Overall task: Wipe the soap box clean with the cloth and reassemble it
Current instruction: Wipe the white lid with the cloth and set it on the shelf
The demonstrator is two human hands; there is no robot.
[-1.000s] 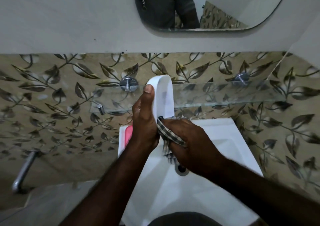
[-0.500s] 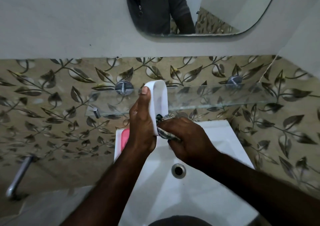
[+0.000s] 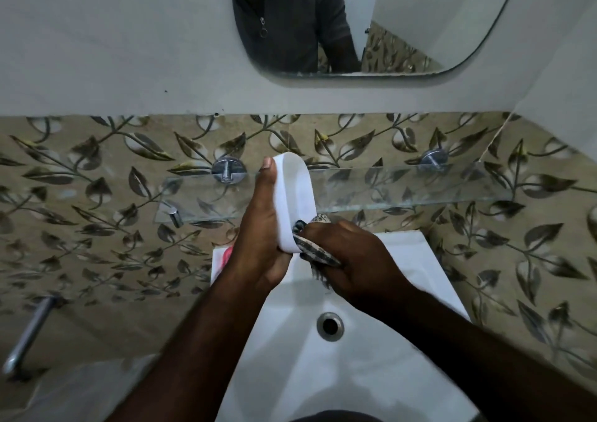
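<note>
My left hand [image 3: 262, 228] grips a white oval soap box part [image 3: 296, 192] and holds it upright on its edge above the back of the white sink [image 3: 416, 260]. My right hand [image 3: 350, 258] grips a bunched striped cloth [image 3: 311, 250] and presses it against the lower end of that white part. A pink piece [image 3: 227, 255] lies on the sink's back left corner, mostly hidden behind my left wrist.
A glass shelf [image 3: 403, 186] on chrome brackets [image 3: 228, 170] runs along the leaf-patterned wall just behind my hands. The sink drain [image 3: 329, 325] lies below my right forearm. A chrome tap [image 3: 27, 334] sticks out at the lower left. A mirror [image 3: 371, 21] hangs above.
The cloth hand has shifted along the lower end of the white part while the left hand keeps its grip. The view has tilted slightly, so the hands sit higher over the sink.
</note>
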